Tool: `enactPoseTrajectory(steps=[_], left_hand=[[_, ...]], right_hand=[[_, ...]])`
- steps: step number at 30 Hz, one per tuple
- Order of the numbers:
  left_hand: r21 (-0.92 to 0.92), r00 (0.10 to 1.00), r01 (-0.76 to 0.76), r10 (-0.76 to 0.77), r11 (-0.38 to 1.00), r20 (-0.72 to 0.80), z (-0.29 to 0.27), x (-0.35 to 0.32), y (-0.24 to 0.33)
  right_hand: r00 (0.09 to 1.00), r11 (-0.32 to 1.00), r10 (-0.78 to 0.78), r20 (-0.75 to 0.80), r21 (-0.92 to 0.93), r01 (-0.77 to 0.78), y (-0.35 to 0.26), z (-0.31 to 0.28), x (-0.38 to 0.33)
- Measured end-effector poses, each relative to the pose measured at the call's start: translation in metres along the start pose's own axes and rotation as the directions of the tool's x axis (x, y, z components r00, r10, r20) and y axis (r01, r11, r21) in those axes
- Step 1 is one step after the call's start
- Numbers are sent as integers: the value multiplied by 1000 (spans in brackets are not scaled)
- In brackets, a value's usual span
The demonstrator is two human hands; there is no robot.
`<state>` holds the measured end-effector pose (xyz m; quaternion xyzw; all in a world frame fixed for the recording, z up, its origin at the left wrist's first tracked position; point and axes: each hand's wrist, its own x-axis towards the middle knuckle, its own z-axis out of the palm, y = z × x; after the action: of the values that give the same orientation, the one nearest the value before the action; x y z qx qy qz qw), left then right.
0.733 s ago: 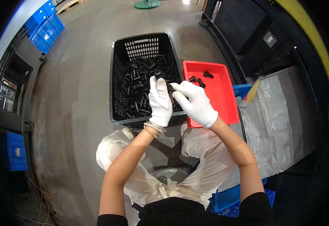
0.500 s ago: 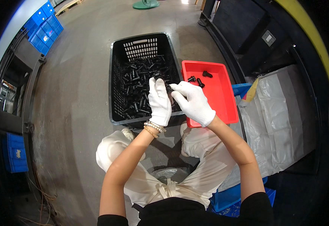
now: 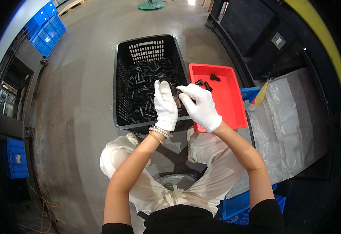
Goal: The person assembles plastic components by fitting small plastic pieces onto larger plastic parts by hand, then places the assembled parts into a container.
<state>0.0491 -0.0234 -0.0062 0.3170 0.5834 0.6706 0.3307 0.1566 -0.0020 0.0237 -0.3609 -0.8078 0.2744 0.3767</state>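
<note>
My left hand (image 3: 165,105), in a white knit glove, is held over a black plastic crate (image 3: 117,82). Its fingers are curled around dark bolt-like parts (image 3: 162,77), one of which sticks out past the fingertips. Close on its right, my gloved right hand (image 3: 201,107) pinches a small black bolt-like part (image 3: 174,91) between thumb and forefinger; the fingers hide most of it. Many loose black bolts (image 3: 141,105) lie heaped in the crate. Three more black bolts (image 3: 215,77) rest at the upper left of a red tray (image 3: 233,105).
The red tray stands against the crate's right side. Further right lies grey plastic sheeting (image 3: 291,117) beside a dark machine frame (image 3: 252,31). Blue bins (image 3: 47,37) are stacked at far left, another blue bin (image 3: 16,158) nearer. My knees flank the crate's near edge.
My right hand has shifted very slightly at the pinched part, its fingertips turning a little. My left hand stays nearly in place, and the bolts in the tray are unmoved.
</note>
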Motion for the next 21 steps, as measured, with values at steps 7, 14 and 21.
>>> enactPoseTrajectory(steps=[7,14,21], left_hand=[[128,990,-119,128,985,-63,-3,8,-12],[137,990,-130,137,982,-39,1,6,-9],[185,981,-178,189,966,-42,-1,8,-11]], right_hand=[[981,995,58,186,66,-72,-8,-7,4],[985,994,70,156,75,-83,1,-2,1],[981,992,95,170,63,-107,4,0,2]])
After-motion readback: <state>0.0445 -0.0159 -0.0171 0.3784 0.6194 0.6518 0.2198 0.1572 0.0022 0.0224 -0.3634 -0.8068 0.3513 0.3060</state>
